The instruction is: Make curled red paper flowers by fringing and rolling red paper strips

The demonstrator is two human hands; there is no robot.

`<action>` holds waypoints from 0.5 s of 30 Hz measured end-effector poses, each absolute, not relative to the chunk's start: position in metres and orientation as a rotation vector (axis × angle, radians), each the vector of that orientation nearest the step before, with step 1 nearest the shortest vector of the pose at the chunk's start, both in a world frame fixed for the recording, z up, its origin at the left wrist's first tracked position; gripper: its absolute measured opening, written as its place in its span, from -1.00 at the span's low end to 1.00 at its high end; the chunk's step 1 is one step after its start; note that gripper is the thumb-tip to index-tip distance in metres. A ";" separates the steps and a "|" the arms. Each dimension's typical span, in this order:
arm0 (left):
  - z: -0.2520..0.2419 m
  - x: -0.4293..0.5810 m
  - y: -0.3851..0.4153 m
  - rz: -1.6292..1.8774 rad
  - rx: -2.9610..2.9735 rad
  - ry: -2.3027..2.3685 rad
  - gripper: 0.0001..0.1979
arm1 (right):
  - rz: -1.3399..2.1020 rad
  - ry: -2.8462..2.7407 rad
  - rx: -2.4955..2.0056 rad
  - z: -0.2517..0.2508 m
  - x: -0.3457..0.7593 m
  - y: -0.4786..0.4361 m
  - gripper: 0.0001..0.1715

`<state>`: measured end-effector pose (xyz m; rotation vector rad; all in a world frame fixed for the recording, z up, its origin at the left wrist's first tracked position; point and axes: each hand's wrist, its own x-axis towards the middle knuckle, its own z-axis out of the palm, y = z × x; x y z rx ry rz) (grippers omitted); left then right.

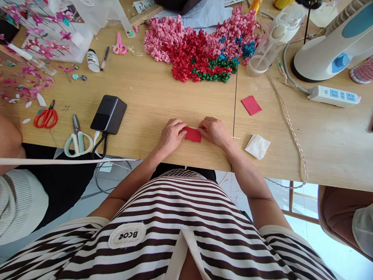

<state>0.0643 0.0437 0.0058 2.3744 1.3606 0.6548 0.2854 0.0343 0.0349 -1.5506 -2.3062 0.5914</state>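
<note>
A small red piece of fabric or paper (192, 135) lies flat at the table's front, stretched between my two hands. My left hand (171, 136) pinches its left end, thumb and fingers closed. At the upper right corner, my right hand (215, 131) has its fingertips closed on the same piece. A thin pale line runs along the piece's top edge; what it is I cannot make out. Right of my right wrist, the tip of a thin pale stick (236, 138) shows. Another red square (251, 105) and a folded white tissue (257, 146) lie farther right.
A black power bank (108, 114), white-handled scissors (78, 140) and red-handled snips (46, 118) lie left. Behind are piled pink, red and green ribbon flowers (201, 50) and pink scissors (119, 44). A power strip (333, 96) and braided cord (288, 120) are right. Another person's arm (10, 136) is at left.
</note>
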 end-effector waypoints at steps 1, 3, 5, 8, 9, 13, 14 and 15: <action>0.005 0.065 0.044 0.648 2.384 1.362 -0.77 | 0.589 -2.308 -1.550 0.034 0.285 0.034 -0.80; 0.004 0.068 0.045 0.640 2.404 1.373 -0.81 | 0.581 -2.311 -1.546 0.033 0.285 0.034 -0.80; 0.003 0.071 0.047 0.644 2.410 1.385 -0.82 | 0.568 -2.312 -1.542 0.032 0.285 0.034 -0.80; 0.002 0.072 0.050 0.657 2.397 1.393 -0.82 | 0.552 -2.315 -1.545 0.032 0.283 0.033 -0.79; 0.002 0.071 0.051 0.660 2.389 1.393 -0.82 | 0.553 -2.317 -1.545 0.032 0.282 0.033 -0.78; 0.003 0.062 0.051 0.714 2.344 1.403 -0.75 | 0.589 -2.335 -1.555 0.034 0.276 0.031 -0.75; 0.004 0.059 0.049 0.740 2.333 1.415 -0.74 | 0.601 -2.345 -1.563 0.035 0.274 0.031 -0.74; 0.004 0.056 0.046 0.767 2.325 1.430 -0.75 | 0.609 -2.354 -1.573 0.036 0.273 0.030 -0.73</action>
